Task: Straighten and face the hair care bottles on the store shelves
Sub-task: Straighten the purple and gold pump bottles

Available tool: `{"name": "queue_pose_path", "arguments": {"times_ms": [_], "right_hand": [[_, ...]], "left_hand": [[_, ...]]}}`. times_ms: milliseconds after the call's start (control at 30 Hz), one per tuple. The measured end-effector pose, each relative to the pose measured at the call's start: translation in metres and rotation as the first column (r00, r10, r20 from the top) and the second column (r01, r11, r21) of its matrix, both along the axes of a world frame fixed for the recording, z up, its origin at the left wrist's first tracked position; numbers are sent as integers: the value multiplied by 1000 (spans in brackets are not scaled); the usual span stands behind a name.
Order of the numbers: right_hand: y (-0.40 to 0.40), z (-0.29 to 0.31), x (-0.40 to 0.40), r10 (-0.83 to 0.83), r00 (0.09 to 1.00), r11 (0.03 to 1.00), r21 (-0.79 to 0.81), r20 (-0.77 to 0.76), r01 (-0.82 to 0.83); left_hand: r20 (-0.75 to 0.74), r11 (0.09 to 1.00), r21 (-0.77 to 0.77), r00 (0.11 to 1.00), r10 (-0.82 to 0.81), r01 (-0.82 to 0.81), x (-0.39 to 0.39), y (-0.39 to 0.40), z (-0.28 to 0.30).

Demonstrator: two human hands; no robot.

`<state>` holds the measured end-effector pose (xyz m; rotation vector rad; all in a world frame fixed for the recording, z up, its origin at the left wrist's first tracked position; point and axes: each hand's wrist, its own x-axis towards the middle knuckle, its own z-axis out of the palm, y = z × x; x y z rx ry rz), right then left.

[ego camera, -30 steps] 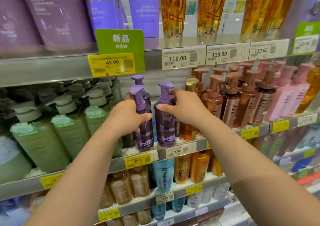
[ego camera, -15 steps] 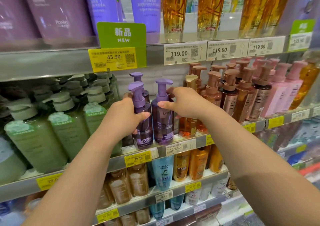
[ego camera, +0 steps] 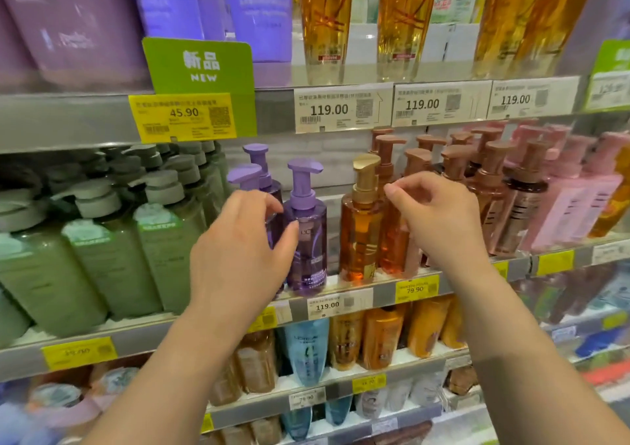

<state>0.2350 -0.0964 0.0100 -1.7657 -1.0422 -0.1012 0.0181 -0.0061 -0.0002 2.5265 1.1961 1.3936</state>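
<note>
Three purple pump bottles stand on the middle shelf (ego camera: 136, 334). My left hand (ego camera: 238, 257) curls round the left purple bottle (ego camera: 243, 176), and its thumb touches the front purple bottle (ego camera: 308, 240), which stands upright with its label forward. The third purple bottle (ego camera: 257, 153) stands behind them. My right hand (ego camera: 439, 219) hovers with loosely curled fingers in front of the amber bottles, holding nothing. An amber bottle with a gold pump (ego camera: 359, 233) stands just left of it.
Green pump bottles (ego camera: 85, 257) crowd the shelf's left side. Brown pump bottles (ego camera: 484, 185) and pink ones (ego camera: 579, 199) fill the right. Tall golden bottles (ego camera: 324, 18) stand on the shelf above, behind a green NEW sign (ego camera: 201, 66). Lower shelves hold more bottles (ego camera: 306, 352).
My right hand let go of the front purple bottle and moved right, in front of the amber bottles. My left hand stays on the left purple bottle. The camera moved closer.
</note>
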Motion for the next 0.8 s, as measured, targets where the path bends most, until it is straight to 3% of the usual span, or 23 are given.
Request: {"name": "queue_pose_path", "arguments": {"times_ms": [67, 133, 233, 333, 500, 567, 667, 800], "right_hand": [[3, 4, 13, 22, 996, 990, -142, 91, -9], [10, 9, 19, 145, 980, 934, -346, 134, -91], [20, 12, 25, 340, 939, 817, -514, 59, -263], [25, 14, 32, 414, 909, 794, -503, 34, -343], [34, 9, 28, 293, 884, 882, -459, 365, -104], [37, 5, 24, 262, 876, 893, -446, 406, -60], [36, 5, 26, 266, 873, 887, -458, 410, -55], [33, 15, 31, 352, 908, 853, -477, 225, -212]], "left_hand": [[-28, 1000, -11, 1000, 12, -12, 17, -4, -4], [-33, 997, -49, 998, 55, -56, 34, -7, -8], [-52, 990, -92, 994, 101, -105, 53, -8, -11], [-117, 983, -110, 984, 131, -144, 64, -6, -13], [-141, 971, -151, 976, 167, -188, 66, -3, -7], [-138, 965, -165, 974, 182, -204, 66, -3, -5], [-150, 962, -163, 969, 196, -220, 67, -4, -5], [-142, 960, -173, 970, 199, -222, 63, -2, -7]]}}
